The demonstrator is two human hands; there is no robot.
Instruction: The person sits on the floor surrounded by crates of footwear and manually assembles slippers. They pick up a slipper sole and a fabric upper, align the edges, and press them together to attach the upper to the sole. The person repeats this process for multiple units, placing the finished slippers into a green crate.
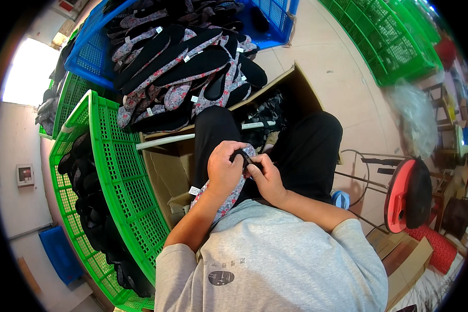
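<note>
Over my lap I hold a floral grey-and-red fabric slipper (229,204) with a dark lining or edge and a small white tag. My left hand (225,165) is closed round its upper part. The thumb and fingers of my right hand (268,179) pinch its black edge (240,155) beside the left hand. What lies under the fingers is hidden. Beyond my knees, a large heap of similar floral slippers with black soles (192,62) is piled up, many with white tags.
A cardboard box (296,88) with dark patterned pieces stands between my knees, a white bar (166,140) across it. At left is a green crate (125,171) of black items; a blue crate (91,57) sits behind. Green crates (382,39) and a red-black round seat (403,195) are right.
</note>
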